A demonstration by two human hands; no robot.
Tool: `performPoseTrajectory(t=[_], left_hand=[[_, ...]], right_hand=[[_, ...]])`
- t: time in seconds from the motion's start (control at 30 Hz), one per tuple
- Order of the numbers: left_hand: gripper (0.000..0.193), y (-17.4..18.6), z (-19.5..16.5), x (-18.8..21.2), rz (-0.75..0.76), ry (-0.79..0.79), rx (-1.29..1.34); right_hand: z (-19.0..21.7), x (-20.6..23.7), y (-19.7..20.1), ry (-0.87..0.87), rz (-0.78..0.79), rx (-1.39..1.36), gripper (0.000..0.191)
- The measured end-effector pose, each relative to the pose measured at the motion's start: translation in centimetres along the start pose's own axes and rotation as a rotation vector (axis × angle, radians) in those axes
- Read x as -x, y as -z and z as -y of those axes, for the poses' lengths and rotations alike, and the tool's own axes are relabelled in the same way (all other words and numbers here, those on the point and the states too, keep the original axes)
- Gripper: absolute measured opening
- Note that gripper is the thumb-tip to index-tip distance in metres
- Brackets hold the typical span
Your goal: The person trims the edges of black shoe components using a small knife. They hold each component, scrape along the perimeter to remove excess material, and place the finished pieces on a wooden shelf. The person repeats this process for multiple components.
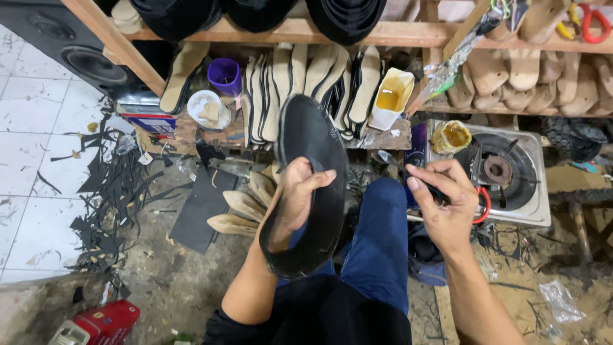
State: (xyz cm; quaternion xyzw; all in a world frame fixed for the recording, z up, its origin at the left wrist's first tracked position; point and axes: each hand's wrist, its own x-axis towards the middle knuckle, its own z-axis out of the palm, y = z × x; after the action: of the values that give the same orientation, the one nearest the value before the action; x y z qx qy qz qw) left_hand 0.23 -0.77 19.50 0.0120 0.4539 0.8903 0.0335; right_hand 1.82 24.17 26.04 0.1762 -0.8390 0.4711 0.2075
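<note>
My left hand [295,203] grips a long black shoe sole [313,144], held upright on its edge above my blue-trousered knee [380,236]. The thumb and fingers wrap the sole near its middle. My right hand [442,199] is closed around a small dark tool with a red-handled part [483,206] showing beside the palm; the tool's tip is hidden by the fingers. The right hand sits to the right of the sole, apart from it, over the edge of a small gas stove [511,182].
A row of insoles [306,83] leans on a low wooden shelf [300,30]. A white container of yellow glue [391,97], a purple cup [224,75] and a glue tin [451,136] stand nearby. Black offcuts [108,191] litter the floor; wooden lasts [239,207] lie left.
</note>
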Motion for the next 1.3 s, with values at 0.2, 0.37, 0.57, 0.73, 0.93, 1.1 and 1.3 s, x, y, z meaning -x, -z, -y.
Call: performPoseTrajectory(t=[0.2,0.37,0.57,0.73,0.93,1.1,1.3], left_hand=[[0.022,-3.3,-0.1,1.5,-0.145,-0.047,-0.250],[0.036,-4.0,-0.8,2.3,-0.094,-0.138,-0.388],[0.039,-3.9,-1.6,2.6,-0.199,-0.254,-0.614],[0.021,-5.4,-2.3,2.4,-0.312,-0.302,-0.721],[0.017,-4.9,-3.6,2.4,-0.266,-0.416,-0.874],[0.024,-4.6,-3.4,1.7,-0.242,-0.429,-0.787],[0.034,-3.5,-3.7,1.0,-0.326,-0.449,-0.747]], right_hand=[[0.2,0.2,-1.7,0.042,-0.047,0.081,0.025],[0.6,0.5,-2.5,0.034,-0.061,0.100,0.024],[0.8,1.0,-2.3,0.058,-0.036,0.110,0.024],[0.6,1.0,-1.9,0.056,-0.037,0.090,0.025],[1.3,2.6,-2.0,0.010,-0.001,0.055,0.026],[1.2,2.6,-1.7,0.105,0.025,0.179,0.028],[1.9,4.0,-1.4,0.026,0.115,0.002,0.026]])
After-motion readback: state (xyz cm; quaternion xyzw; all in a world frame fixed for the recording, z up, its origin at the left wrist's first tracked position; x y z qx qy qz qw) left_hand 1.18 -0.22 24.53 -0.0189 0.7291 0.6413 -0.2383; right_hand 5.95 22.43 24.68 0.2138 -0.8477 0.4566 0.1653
